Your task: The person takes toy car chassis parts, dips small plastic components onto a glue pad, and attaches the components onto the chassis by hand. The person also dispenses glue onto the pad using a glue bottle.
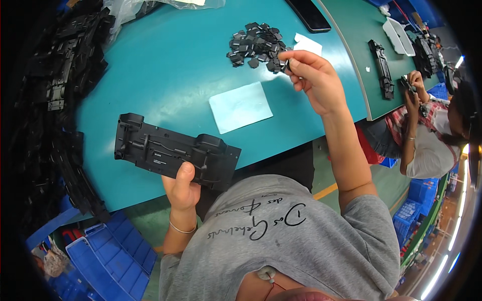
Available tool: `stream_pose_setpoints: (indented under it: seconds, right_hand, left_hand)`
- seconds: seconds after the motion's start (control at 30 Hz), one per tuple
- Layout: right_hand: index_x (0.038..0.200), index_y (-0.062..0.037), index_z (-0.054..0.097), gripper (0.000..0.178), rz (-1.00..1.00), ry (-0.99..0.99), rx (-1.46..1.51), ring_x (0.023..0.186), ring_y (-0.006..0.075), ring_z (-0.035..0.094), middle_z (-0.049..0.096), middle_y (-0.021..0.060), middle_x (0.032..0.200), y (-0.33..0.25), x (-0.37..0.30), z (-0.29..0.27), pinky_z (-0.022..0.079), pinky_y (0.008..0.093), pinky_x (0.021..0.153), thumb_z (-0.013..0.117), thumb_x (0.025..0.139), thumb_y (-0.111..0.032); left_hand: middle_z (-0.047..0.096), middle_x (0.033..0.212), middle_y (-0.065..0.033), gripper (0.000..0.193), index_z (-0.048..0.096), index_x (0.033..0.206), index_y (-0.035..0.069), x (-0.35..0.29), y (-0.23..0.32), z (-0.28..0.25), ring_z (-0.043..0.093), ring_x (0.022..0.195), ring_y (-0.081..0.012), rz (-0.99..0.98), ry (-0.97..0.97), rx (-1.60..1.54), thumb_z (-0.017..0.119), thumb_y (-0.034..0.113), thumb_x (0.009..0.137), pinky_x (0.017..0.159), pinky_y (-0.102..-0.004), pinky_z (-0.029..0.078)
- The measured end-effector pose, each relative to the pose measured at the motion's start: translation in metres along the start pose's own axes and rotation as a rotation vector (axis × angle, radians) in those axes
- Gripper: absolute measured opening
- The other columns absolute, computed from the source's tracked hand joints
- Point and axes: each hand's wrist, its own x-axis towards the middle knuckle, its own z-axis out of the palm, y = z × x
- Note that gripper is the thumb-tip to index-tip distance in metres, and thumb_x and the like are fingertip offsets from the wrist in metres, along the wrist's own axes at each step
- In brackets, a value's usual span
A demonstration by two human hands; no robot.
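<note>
My left hand (183,189) is closed on the near edge of a black plastic toy-car chassis (175,150), thumb on top. The chassis is tilted above the table's front edge, its moulded shafts and wheel-arch humps facing up. At the right side of a pile of small flat black plastic pieces (256,42), my right hand (315,75) is raised with thumb and forefinger pinched together. A dark bit shows at those fingertips, seemingly one of the small black pieces, largely covered by the fingers. A pale paper sheet (241,107) lies between the pile and the chassis.
More black chassis (65,75) are heaped along the left side of the teal table (165,65). A black phone (309,15) and white paper scrap (308,44) lie beyond the pile. Blue crates (108,256) stand lower left. At right, a co-worker (427,130) handles a part at another green table.
</note>
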Motion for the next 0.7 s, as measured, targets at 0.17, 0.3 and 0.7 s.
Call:
stream_pose_setpoints:
  seconds: [0.17, 0.3, 0.7]
  right_hand:
    - [0.096, -0.0027, 0.063, 0.015, 0.019, 0.016, 0.009, 0.062, 0.0056, 0.053, 0.061, 0.0025, 0.075, 0.009, -0.014, 0.002, 0.044, 0.0180, 0.054, 0.058, 0.087, -0.014]
    - [0.093, -0.0011, 0.060, 0.013, 0.001, 0.025, -0.087, 0.061, 0.0077, 0.058, 0.062, 0.0047, 0.075, 0.013, -0.021, 0.006, 0.048, 0.0195, 0.056, 0.058, 0.088, -0.013]
    - [0.081, -0.0077, 0.067, 0.007, -0.435, -0.014, -0.720, 0.068, 0.0155, 0.054, 0.054, 0.0027, 0.078, 0.039, -0.028, 0.028, 0.042, 0.0270, 0.057, 0.069, 0.074, -0.007]
  left_hand:
    - [0.052, 0.119, -0.0187, 0.053, 0.038, 0.127, -0.005, 0.005, 0.009, 0.009, 0.057, 0.102, -0.0246, -0.092, -0.057, 0.083, 0.055, 0.018, 0.082, 0.086, -0.0343, 0.047]
    - [0.045, 0.130, -0.0221, 0.053, 0.040, 0.126, -0.005, 0.011, 0.008, 0.022, 0.054, 0.107, -0.0224, -0.223, -0.237, -0.073, 0.057, 0.017, 0.081, 0.091, -0.0336, 0.043]
    - [0.037, 0.138, -0.0203, 0.055, 0.033, 0.132, -0.005, 0.014, -0.001, 0.032, 0.050, 0.115, -0.0265, -0.300, -0.359, 0.007, 0.054, 0.006, 0.082, 0.096, -0.0399, 0.042]
